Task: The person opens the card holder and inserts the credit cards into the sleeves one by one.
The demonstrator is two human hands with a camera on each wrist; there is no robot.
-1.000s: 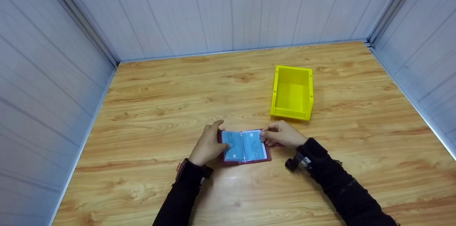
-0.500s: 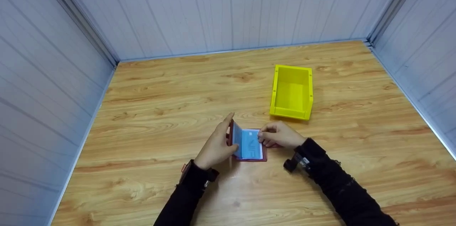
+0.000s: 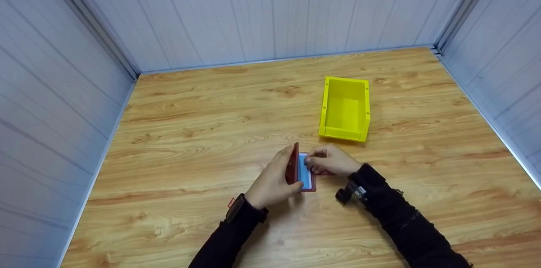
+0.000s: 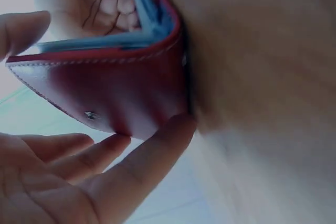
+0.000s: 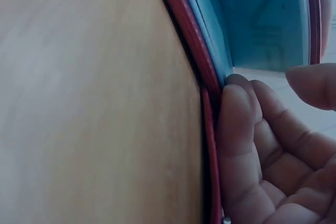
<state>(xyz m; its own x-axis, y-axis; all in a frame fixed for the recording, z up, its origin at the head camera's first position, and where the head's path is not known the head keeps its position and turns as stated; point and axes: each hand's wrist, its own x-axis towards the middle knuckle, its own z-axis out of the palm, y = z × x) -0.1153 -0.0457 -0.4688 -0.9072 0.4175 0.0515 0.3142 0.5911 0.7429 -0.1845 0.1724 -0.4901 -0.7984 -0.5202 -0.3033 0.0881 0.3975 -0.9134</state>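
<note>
A dark red card holder [image 4: 115, 90] with white stitching and a small metal snap stands half folded on the table. In the head view my left hand [image 3: 274, 180] holds its left cover up, thumb at the inner side and fingers behind it. Blue cards [image 5: 260, 24] in clear sleeves show between the covers in the right wrist view. My right hand [image 3: 331, 160] pinches the right-hand edge, which lies low on the wood. Under that hand a red strap [image 5: 210, 150] runs out from the card holder along the table.
Behind my right hand stands a yellow plastic bin [image 3: 342, 133], its low front lip facing me. The wood-patterned table [image 3: 190, 124] is enclosed by pale panel walls [image 3: 270, 14] at the back and both sides.
My left hand has swung the card holder's left cover up and to the right, from lying flat to standing steeply. The right hand has stayed at the right edge.
</note>
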